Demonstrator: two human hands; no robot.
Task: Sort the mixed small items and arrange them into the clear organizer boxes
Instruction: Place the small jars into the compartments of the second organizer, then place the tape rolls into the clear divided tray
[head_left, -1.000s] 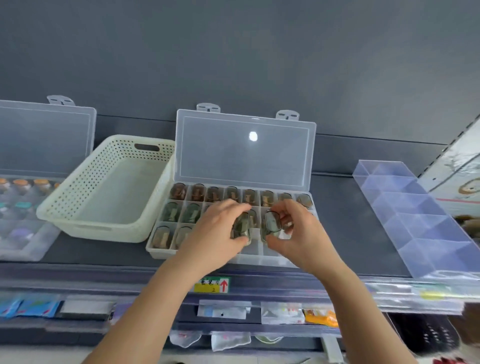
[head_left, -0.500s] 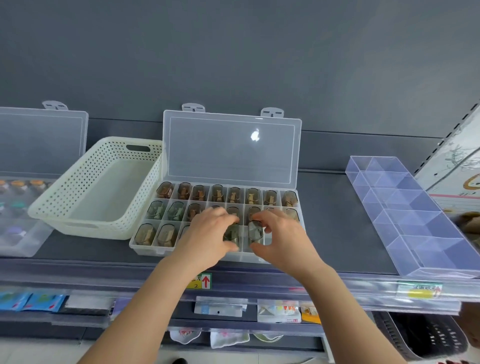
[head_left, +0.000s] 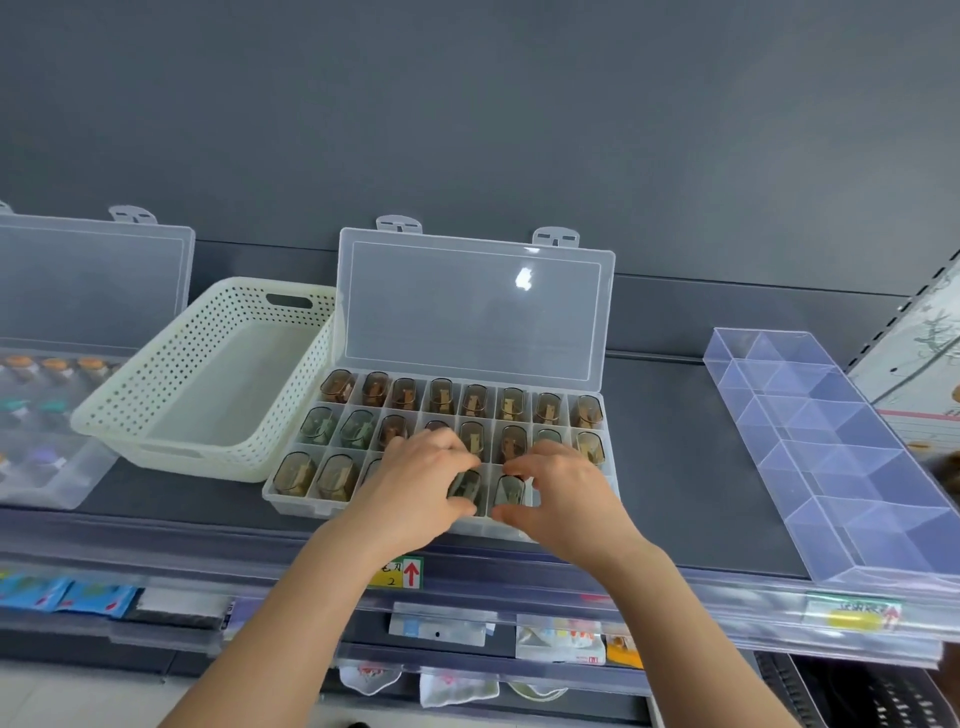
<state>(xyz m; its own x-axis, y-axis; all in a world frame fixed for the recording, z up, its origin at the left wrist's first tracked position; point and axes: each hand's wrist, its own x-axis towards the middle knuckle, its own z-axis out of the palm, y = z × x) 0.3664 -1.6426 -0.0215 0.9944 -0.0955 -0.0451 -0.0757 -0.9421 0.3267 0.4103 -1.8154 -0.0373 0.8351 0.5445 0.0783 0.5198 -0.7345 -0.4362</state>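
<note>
A clear organizer box (head_left: 296, 493) stands on the grey shelf with its lid (head_left: 472, 306) propped open. Its compartments hold small smoky capsules, brown or green inside. My left hand (head_left: 415, 488) pinches a dark capsule (head_left: 466, 488) in the front row. Beside it my right hand (head_left: 561, 493) pinches a second capsule (head_left: 510, 489) in the neighbouring front compartment. Both capsules sit low in their cells. My hands hide the middle and right part of the front row.
A cream perforated basket (head_left: 208, 384) stands left of the box. A second open organizer (head_left: 52, 415) with small bottles is at the far left. A clear blue divided tray (head_left: 831, 447) lies at the right. Price rails and packets run below the shelf edge.
Both hands have lowered the two capsules from above the box down into adjacent front-row compartments. The view has shifted a little.
</note>
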